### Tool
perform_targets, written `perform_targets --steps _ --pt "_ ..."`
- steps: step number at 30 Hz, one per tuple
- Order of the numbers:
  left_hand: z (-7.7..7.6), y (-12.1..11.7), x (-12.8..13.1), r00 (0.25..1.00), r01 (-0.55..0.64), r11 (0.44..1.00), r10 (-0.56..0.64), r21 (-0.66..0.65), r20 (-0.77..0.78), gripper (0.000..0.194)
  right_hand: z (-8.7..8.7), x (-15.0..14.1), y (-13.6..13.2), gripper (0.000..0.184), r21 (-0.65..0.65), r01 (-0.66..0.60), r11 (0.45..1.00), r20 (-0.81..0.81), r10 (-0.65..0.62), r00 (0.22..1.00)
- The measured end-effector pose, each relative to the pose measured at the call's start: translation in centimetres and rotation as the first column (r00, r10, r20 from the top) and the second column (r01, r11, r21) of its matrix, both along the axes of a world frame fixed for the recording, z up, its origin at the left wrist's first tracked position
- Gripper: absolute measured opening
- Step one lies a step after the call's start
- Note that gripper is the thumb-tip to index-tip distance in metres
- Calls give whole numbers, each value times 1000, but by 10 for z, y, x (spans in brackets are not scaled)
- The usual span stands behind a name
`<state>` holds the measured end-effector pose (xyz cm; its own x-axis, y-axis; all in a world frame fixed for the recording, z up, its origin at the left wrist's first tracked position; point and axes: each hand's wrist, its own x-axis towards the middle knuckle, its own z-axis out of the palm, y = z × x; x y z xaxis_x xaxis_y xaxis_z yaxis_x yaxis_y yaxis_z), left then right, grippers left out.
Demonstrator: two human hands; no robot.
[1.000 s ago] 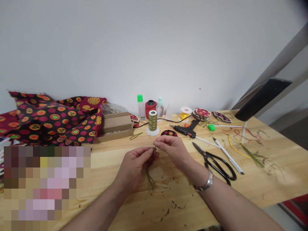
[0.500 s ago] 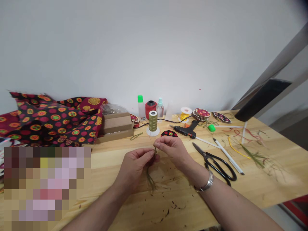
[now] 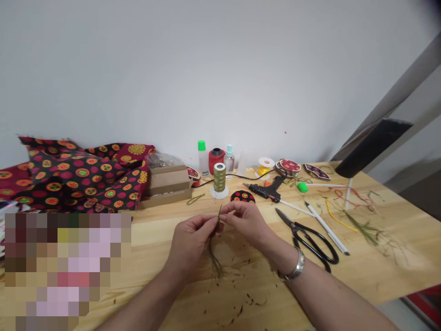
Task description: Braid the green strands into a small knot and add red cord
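Olive threads [image 3: 215, 263] are pinched by left hand [image 3: 191, 239] and right hand [image 3: 245, 224], ends trailed toward the surface's [image 3: 401, 276] near edge; tangling could be caused by slackened grip

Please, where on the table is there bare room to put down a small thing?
Bare tabletop lies between the cardboard box and left hand. It is crowded around the olive spool, glue gun and scissors.
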<state>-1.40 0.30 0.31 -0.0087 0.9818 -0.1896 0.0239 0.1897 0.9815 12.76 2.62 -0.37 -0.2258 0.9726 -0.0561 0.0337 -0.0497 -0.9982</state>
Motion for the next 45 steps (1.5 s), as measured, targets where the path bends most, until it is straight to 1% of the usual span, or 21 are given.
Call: perform_targets --steps 3,5,8,10,12,15,18,21,23,26,28,31,34,37,42,45 --pt "2 0 -1 992 -1 998 8 57 -122 17 -1 0 1 8 55 19 998 102 -24 994" --pt "3 -1 -1 984 8 997 5 75 -176 17 -2 0 1 7 95 23 995 155 -37 987" --pt "4 -1 -1 977 16 995 5 98 -214 17 -2 0 0 7 149 29 988 198 -58 979" --pt "3 0 -2 975 0 994 25 112 -219 16 -1 1 0 7 170 27 985 205 -62 977" --pt "1 1 -4 977 -28 995 48 98 -208 15 -1 1 0 7 179 29 983 221 -69 973" --pt "0 3 -4 988 -60 997 66 51 -137 17 0 2 0 6 193 49 980 243 -96 965" --pt "0 3 -2 995 -20 998 27 67 -101 19 0 2 0 7 187 52 981 228 -95 969" --pt "0 2 -1 990 34 996 -22 83 -139 19 0 2 0 7 185 55 981 227 -98 969" --pt "0 1 -1 987 33 996 -20 81 -157 19 0 1 0 6 191 51 980 230 -95 968" --pt "-1 3 -3 985 -4 997 16 75 -170 18 -2 2 0 6 189 41 981 233 -85 969" --pt "0 5 -4 982 -56 996 66 63 -178 18 -3 2 1 7 193 42 980 239 -89 967" --pt "1 6 -4 981 -112 991 121 68 -152 20 -4 3 3 9 197 57 979 242 -105 965" --pt "1 4 -2 992 -53 995 62 84 -110 23 -4 3 2 9 203 53 978 239 -102 966" --pt "0 2 -1 994 4 997 5 83 -106 20 -3 3 1 8 212 41 976 235 -91 968" --pt "-3 2 -3 997 -35 999 38 37 -71 21 -2 2 1 10 201 64 977 207 -107 973" --pt "-3 2 -3 998 -45 999 46 27 -53 22 -2 1 1 10 182 70 981 218 -109 970"
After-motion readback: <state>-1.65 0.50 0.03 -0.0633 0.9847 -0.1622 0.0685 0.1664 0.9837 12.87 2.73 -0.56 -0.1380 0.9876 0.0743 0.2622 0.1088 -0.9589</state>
